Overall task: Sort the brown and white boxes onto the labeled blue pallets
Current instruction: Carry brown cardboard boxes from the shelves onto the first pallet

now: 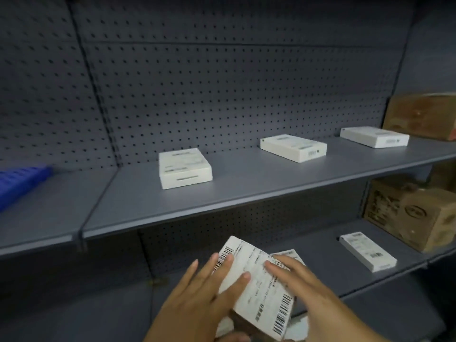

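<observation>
I hold a stack of white boxes [259, 287] with barcoded labels low in the middle of the view. My left hand [197, 299] grips its left side, fingers spread over the top label. My right hand [303, 290] lies on the right side of the stack. Three white boxes rest on the upper grey shelf: one at the middle [185, 168], one further right [293, 147], one at the far right [374, 136]. Another white box [367, 251] lies on the lower shelf. A blue pallet [19, 183] shows at the left edge, blurred.
Brown cardboard boxes stand at the right end of the upper shelf [422, 117] and of the lower shelf [414, 211]. A grey pegboard wall [222, 82] backs the shelves. The upper shelf's front edge [222, 206] overhangs the hands.
</observation>
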`<state>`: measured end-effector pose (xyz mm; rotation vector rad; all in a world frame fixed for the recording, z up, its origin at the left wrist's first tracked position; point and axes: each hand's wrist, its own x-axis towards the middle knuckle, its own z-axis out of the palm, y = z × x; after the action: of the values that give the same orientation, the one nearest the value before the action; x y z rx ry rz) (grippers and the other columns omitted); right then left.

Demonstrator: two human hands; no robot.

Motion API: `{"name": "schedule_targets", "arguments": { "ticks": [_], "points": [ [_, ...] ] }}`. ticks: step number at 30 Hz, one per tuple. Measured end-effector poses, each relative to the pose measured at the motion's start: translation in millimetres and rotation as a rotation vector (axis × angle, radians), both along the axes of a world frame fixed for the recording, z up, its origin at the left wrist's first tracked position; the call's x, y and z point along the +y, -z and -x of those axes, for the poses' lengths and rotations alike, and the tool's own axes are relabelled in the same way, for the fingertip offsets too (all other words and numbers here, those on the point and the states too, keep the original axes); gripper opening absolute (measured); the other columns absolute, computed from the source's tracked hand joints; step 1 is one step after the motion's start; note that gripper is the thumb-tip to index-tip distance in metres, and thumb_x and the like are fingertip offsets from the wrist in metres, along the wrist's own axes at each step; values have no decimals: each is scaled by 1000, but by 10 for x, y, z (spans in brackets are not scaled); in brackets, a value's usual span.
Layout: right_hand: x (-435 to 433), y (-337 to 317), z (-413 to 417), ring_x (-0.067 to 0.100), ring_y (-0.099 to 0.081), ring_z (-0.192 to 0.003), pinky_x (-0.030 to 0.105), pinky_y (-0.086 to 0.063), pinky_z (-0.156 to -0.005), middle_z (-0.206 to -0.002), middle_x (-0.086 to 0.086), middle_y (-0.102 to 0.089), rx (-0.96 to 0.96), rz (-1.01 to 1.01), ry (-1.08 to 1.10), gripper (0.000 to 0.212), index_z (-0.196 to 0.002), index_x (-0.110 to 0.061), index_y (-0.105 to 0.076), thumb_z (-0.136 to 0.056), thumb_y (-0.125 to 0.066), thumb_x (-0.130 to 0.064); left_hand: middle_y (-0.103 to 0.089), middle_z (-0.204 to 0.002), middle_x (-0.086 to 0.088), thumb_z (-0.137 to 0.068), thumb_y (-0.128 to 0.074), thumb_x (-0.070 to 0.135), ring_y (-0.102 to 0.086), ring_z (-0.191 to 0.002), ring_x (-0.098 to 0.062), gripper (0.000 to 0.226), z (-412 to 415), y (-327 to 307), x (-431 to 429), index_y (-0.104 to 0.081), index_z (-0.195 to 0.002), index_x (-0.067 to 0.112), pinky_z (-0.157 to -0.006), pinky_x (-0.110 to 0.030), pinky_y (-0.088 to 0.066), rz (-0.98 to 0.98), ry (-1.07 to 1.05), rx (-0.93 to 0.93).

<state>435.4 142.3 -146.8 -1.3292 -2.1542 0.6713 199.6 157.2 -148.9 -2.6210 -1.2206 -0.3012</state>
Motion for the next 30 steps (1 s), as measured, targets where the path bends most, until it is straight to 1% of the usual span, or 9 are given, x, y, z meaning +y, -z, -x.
{"name": "schedule_targets", "arguments": {
  "ticks": [2, 6, 9, 11, 13, 17, 20, 24, 30],
  "points": [
    [-132, -216, 105, -20, -21, -130, 12, -25, -107, -123, -61, -16, 28, 42, -26, 52, -115, -78, -28, -76, -59, -61, -50, -137, -4, -81, -31, 74, -48, -125, -24, 71, 159, -228, -362, -39, -137, 31, -100, -40, -28, 24, -44, 27],
    [-546, -667, 406, -26, -19, -125, 8, -21, -105, -139, -49, -6, 33, 70, -250, 62, -125, -71, -21, -89, -57, -35, -57, -131, 0, -90, -17, 64, -55, -117, -19, 58, 533, -676, -1052, -41, -133, 33, -103, -34, -20, 39, -171, 124],
    [-687, -1015, 887, -15, -38, -124, 8, -28, -104, -138, -37, -35, 167, 154, -344, 31, -115, -56, -52, -91, -55, -37, -58, -129, 7, -91, -8, 60, -58, -112, -13, 57, 917, -983, -1496, -38, -134, 37, -105, -31, -13, -7, -309, 167],
    [-824, -1166, 1213, -10, -51, -114, 10, -37, -96, -122, -33, -54, 141, 70, -412, 24, -100, -44, -67, -78, -59, -41, -52, -133, 12, -90, -6, 60, -57, -112, -6, 60, 1294, -1181, -1734, -26, -142, 38, -108, -25, -25, -1, -393, 196],
    [-957, -1346, 1632, -16, -52, -108, 10, -36, -98, -113, -40, -54, 282, 58, -439, 37, -102, -49, -66, -69, -50, -55, -44, -139, 18, -89, -6, 60, -50, -117, -1, 57, 1629, -1460, -2007, -15, -142, 40, -96, -16, -37, -25, -452, 201],
    [-1192, -1656, 2582, -15, -41, -121, 5, -27, -101, -130, -42, -36, 286, -123, -655, 52, -116, -60, -49, -68, -39, -78, 4, -144, 40, -84, -11, 71, -5, -137, 3, 49, 2346, -1780, -2616, 6, -130, 67, -108, -15, -16, -100, -468, 137],
    [-1350, -1913, 3349, -15, -39, -123, 5, -25, -102, -134, -41, -32, 179, -158, -804, 55, -119, -63, -44, -68, -61, -68, -42, -138, 21, -87, -12, 67, -52, -115, 3, 59, 3027, -1939, -2969, -14, -142, 46, -82, -11, -44, -146, -697, 148],
    [-1451, -2132, 4424, -21, -27, -125, 22, -27, -110, -137, -47, -16, 95, -241, -889, 79, -120, -73, -30, -56, -75, -64, -53, -132, 16, -90, -14, 62, -60, -107, 1, 52, 3940, -2172, -3364, -31, -137, 44, -80, -13, -46, -203, -797, 147],
    [-1586, -2492, 5717, -34, -14, -117, 2, -24, -93, -124, -58, -9, 79, -284, -949, 85, -121, -73, -26, -52, -73, -54, -56, -130, 11, -89, -14, 63, -67, -96, -8, 55, 5149, -2467, -3675, -44, -128, 39, -71, -24, -54, -375, -867, 65]
  ]
}}
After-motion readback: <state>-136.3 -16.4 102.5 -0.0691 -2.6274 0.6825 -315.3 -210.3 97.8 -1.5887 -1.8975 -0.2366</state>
